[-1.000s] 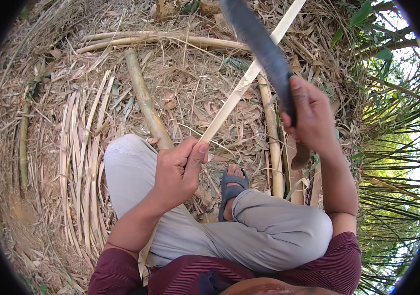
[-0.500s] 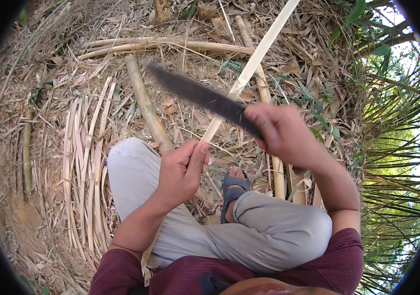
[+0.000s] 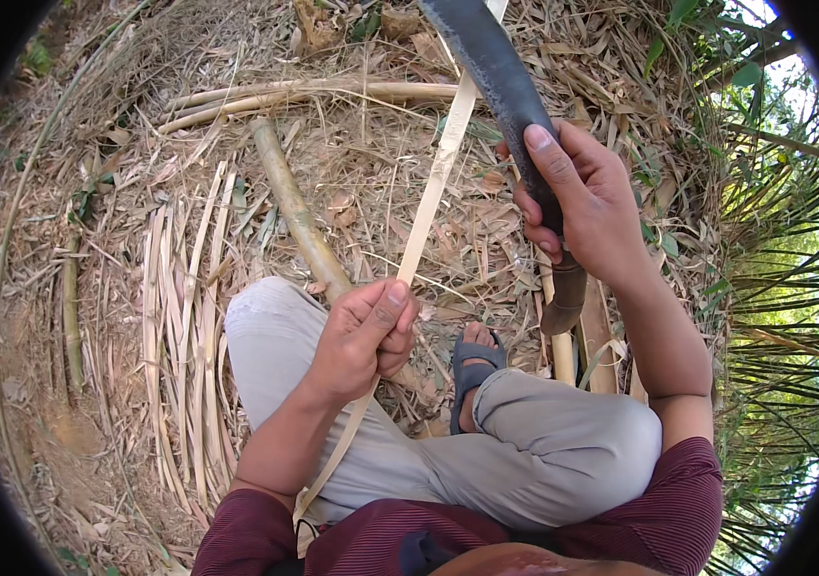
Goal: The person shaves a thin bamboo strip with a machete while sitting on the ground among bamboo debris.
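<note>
A long, pale bamboo strip (image 3: pixel 428 211) runs slantwise from beside my lap, through my left hand, to the top of the picture. My left hand (image 3: pixel 371 331) is closed around it above my bent knee, thumb on top. In my right hand (image 3: pixel 590 197) is a machete (image 3: pixel 496 82) with a dark, curved blade. The thumb lies on the blade's near part and the fingers curl under it; the brown handle end sticks out below the palm. Farther up, the blade overlaps the strip; whether they touch I cannot tell.
On the left lies a row of split bamboo strips (image 3: pixel 184 336). A thicker bamboo pole (image 3: pixel 294 202) rests beyond my knee, and long canes (image 3: pixel 400 91) lie farther off. My sandalled foot (image 3: pixel 476 370) is between them and me. Dry leaves cover the ground; green foliage (image 3: pixel 783 307) stands right.
The machete has swung from lying across the strip, tip left, to pointing up and away. My right hand has turned and moved slightly right. My left hand still holds the strip.
</note>
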The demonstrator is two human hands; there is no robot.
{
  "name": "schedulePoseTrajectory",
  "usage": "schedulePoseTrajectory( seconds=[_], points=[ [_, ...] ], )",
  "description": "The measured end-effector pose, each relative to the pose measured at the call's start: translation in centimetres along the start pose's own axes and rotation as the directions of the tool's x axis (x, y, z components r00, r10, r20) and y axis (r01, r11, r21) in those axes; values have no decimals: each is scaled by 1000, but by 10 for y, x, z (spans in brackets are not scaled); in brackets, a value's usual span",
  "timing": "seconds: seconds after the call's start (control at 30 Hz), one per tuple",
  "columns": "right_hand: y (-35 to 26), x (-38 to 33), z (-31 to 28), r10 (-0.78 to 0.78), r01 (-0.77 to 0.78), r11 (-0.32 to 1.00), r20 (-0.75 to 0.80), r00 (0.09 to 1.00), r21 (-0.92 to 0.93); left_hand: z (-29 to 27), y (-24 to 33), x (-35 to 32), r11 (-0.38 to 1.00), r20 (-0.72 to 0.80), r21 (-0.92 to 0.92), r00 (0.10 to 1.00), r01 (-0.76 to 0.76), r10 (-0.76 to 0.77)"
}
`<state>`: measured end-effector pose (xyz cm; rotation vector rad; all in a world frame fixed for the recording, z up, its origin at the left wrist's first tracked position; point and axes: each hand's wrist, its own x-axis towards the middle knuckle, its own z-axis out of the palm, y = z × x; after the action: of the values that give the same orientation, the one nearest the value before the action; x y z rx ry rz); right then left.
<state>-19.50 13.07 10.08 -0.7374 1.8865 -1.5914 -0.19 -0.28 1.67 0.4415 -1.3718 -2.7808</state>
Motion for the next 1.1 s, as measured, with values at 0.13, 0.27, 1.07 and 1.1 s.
schedulePoseTrajectory(
  seconds=[0.13, 0.27, 1.07, 1.1],
  points=[
    [3, -2, 2, -27, 27, 1000, 50, 998, -10, -1, -3, 1, 998, 39, -44, 998, 43, -41],
    [4, -5, 4, -28, 39, 991, 82, 996, -131, -1, 0, 0, 997, 40, -54, 998, 56, -54],
    [19, 18, 5, 115, -161, 931, 155, 981, 329, 0, -9, 1, 723, 568, -347, 748, 597, -345],
    [20, 18, 8, 109, -151, 940, 151, 982, 307, -2, -11, 2, 694, 580, -370, 737, 618, -347]
  ],
)
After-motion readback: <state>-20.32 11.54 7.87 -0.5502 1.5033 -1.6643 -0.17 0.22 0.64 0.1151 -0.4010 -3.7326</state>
